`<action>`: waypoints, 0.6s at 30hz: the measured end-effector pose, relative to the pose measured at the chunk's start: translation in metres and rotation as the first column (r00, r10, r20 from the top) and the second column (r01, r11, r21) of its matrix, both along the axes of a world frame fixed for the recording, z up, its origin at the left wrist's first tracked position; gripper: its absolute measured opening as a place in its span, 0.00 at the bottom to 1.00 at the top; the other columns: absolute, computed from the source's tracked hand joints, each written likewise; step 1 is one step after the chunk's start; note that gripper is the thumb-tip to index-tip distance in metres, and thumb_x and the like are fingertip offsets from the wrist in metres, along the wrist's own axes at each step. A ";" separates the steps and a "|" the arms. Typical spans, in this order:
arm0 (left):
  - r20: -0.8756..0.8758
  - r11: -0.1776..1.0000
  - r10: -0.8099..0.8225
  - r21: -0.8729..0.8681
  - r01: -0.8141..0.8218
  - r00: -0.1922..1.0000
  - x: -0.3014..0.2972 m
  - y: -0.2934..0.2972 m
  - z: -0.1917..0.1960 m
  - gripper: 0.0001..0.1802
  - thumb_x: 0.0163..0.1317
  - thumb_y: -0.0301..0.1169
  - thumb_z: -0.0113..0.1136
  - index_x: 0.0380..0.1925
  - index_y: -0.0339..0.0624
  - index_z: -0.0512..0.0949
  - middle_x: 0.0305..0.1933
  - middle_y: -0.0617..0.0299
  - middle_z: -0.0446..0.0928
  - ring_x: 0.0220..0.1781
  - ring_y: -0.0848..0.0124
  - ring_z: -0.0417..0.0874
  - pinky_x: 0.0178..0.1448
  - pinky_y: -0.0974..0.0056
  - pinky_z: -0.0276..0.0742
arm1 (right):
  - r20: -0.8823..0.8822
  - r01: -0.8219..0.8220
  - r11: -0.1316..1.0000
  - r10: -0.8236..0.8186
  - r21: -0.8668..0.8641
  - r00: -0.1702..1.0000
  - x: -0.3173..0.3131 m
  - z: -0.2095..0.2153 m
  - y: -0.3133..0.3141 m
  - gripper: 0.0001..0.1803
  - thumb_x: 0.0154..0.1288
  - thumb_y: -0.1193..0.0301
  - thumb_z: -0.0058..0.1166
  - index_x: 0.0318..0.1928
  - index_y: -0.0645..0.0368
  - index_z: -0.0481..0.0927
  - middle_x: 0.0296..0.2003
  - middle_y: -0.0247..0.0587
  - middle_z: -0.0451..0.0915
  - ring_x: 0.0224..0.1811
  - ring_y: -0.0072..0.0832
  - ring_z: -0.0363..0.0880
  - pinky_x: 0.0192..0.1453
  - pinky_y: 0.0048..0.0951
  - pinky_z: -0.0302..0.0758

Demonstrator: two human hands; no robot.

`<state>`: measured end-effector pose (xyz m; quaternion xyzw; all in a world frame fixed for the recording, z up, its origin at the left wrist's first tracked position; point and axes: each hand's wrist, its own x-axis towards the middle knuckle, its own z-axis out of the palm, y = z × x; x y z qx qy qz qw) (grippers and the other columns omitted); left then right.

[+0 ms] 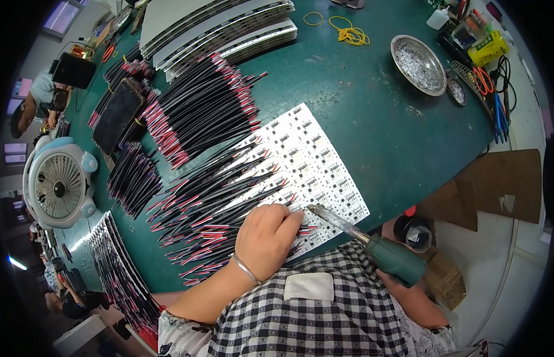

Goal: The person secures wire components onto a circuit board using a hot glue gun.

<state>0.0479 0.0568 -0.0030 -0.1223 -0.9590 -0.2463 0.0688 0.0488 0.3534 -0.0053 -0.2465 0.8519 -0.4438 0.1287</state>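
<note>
My left hand (270, 233), with a silver bangle at the wrist, rests over the near part of a white circuit board panel (324, 163). Its fingers are closed in a pinch; what lies between the fingertips is too small to make out. Rows of black cables with red and white ends (196, 205) lie across the panel's left side, and some pass under this hand. My right hand (391, 282), partly hidden, is wrapped round the green handle of a soldering iron (396, 259). The iron's metal tip is at the board, just right of my left fingertips.
More cables (202, 107) lie in a wide bundle behind, beside a dark phone (119, 116). Board stacks (226, 35) stand at the back. A metal bowl of silvery scraps (418, 65), yellow rubber bands (350, 33) and a fan (59, 184) surround the work. Other people sit at far left.
</note>
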 end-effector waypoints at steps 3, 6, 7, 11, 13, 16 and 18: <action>0.000 0.997 0.006 -0.077 -0.006 1.000 0.000 0.001 0.007 0.22 0.37 0.23 0.62 0.38 0.45 0.81 0.32 0.63 0.74 0.32 0.64 0.76 0.37 0.61 0.73 | -0.035 -0.032 0.999 0.031 -0.032 0.999 -0.003 -0.003 -0.001 0.18 0.53 0.76 0.60 0.47 0.65 0.79 0.44 0.50 0.79 0.45 0.39 0.81 0.50 0.32 0.76; -0.041 0.985 -0.017 -0.170 0.010 0.999 -0.001 0.000 0.013 0.14 0.52 0.29 0.56 0.41 0.47 0.80 0.28 0.67 0.72 0.26 0.71 0.74 0.30 0.65 0.71 | -0.015 -0.029 0.998 0.029 0.055 0.999 0.002 -0.006 0.005 0.18 0.53 0.76 0.61 0.47 0.65 0.79 0.44 0.49 0.79 0.45 0.38 0.81 0.50 0.32 0.76; -0.041 0.985 -0.018 -0.171 0.010 0.999 0.000 -0.001 0.013 0.14 0.52 0.29 0.56 0.41 0.47 0.80 0.28 0.67 0.72 0.26 0.71 0.74 0.30 0.65 0.71 | -0.015 -0.028 0.998 0.029 0.055 0.999 0.004 -0.008 0.006 0.18 0.53 0.76 0.61 0.47 0.65 0.79 0.44 0.49 0.79 0.45 0.38 0.81 0.50 0.32 0.76; -0.015 0.991 -0.043 -0.126 0.041 0.999 0.000 -0.002 0.008 0.15 0.52 0.29 0.56 0.41 0.46 0.80 0.31 0.67 0.73 0.25 0.71 0.75 0.28 0.67 0.72 | 0.016 0.004 1.000 -0.005 0.014 1.000 0.005 -0.008 0.006 0.18 0.53 0.76 0.60 0.47 0.65 0.79 0.44 0.48 0.80 0.45 0.38 0.81 0.50 0.32 0.76; -0.031 0.995 -0.031 -0.100 0.028 0.999 0.000 -0.002 0.005 0.15 0.52 0.29 0.56 0.41 0.45 0.80 0.32 0.66 0.74 0.25 0.71 0.76 0.28 0.67 0.73 | 0.051 0.010 1.000 -0.011 0.013 0.999 0.004 -0.006 0.005 0.18 0.53 0.77 0.60 0.47 0.65 0.78 0.44 0.48 0.80 0.45 0.38 0.81 0.50 0.32 0.76; -0.063 0.996 -0.049 -0.079 0.044 0.997 -0.001 -0.002 0.004 0.14 0.52 0.28 0.56 0.41 0.44 0.80 0.33 0.66 0.75 0.26 0.71 0.77 0.28 0.67 0.74 | -0.038 -0.023 1.000 0.023 0.006 0.999 -0.001 -0.002 0.001 0.19 0.53 0.76 0.60 0.48 0.65 0.78 0.44 0.49 0.80 0.45 0.39 0.81 0.51 0.32 0.76; -0.043 0.994 -0.062 -0.095 0.057 0.997 -0.001 -0.002 0.003 0.14 0.52 0.28 0.56 0.40 0.44 0.80 0.33 0.66 0.75 0.27 0.71 0.77 0.28 0.67 0.74 | -0.051 -0.037 0.999 0.036 -0.012 0.998 -0.003 0.000 -0.001 0.20 0.54 0.76 0.59 0.49 0.65 0.77 0.46 0.49 0.79 0.46 0.39 0.81 0.51 0.33 0.76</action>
